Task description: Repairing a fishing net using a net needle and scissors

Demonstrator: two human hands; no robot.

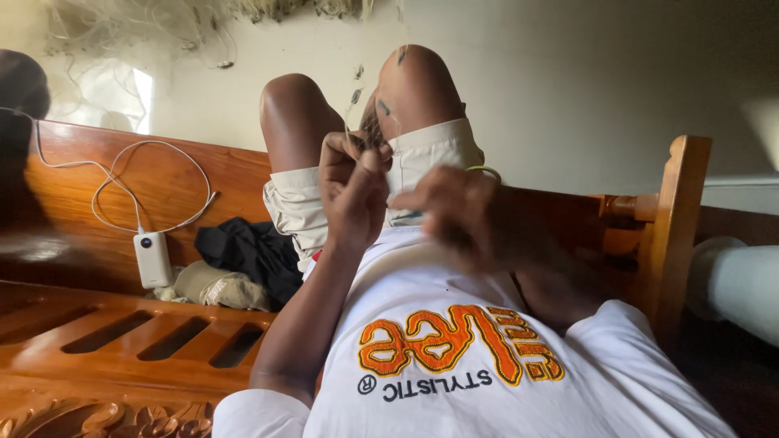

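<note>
The person lies back on a wooden bed (122,341) with both knees (357,97) drawn up, which brings the work close to the chest and lets the raised thighs frame it. The left hand (353,191) is lifted in front of the knees, its grip closed: thumb and fingertips are pinched together on a thin, pale strand (350,105) that rises from the fist toward the knees, held taut and upright so it stays clear of the shirt. The strand thus sits right inside that pinch, at the top of the hand, and runs upward and away from it; its upper end is too fine to follow. The right hand (454,215) hovers just beside the left, slightly lower and nearer the belly, but it is smeared by motion blur, so I cannot tell whether its grip is together or apart, nor whether it touches the strand. A white shirt (454,292) with orange lettering fills the foreground. On the bed to the left lie a white power bank (152,258) with a looped white cable (154,178), a dark bundle of cloth (247,251) and a khaki cap (215,285), all well apart from the hands.
</note>
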